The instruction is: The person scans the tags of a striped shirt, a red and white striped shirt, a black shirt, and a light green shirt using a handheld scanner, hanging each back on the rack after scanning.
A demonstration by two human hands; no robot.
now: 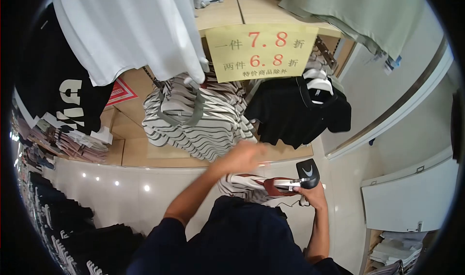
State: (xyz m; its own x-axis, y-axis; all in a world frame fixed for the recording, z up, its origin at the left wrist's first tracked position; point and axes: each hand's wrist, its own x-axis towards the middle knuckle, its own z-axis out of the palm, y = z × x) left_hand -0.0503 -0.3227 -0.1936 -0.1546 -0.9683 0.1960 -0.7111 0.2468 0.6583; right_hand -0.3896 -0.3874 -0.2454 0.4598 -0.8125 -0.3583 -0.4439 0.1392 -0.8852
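My right hand (314, 196) is closed around the white hanger (286, 183) of a white-and-dark striped shirt (242, 184) with a red collar. Right above that hand is a black piece with a white swoosh mark (308, 173); I cannot make out what it is, or whether the hand grips it too. A thin dark cord hangs beside the shirt. My left hand (244, 156) is stretched forward over the shirt, its fingers smeared by motion. Just beyond it, a row of striped shirts with grey collars (193, 115) hangs on the rack.
Black polo shirts (298, 110) hang to the right of the striped row. A yellow sign (261, 52) with red numbers is fixed to the wooden shelf (218, 18). White (131, 28) and pale green garments (363, 13) hang above. Dark clothes (58, 212) line the left side.
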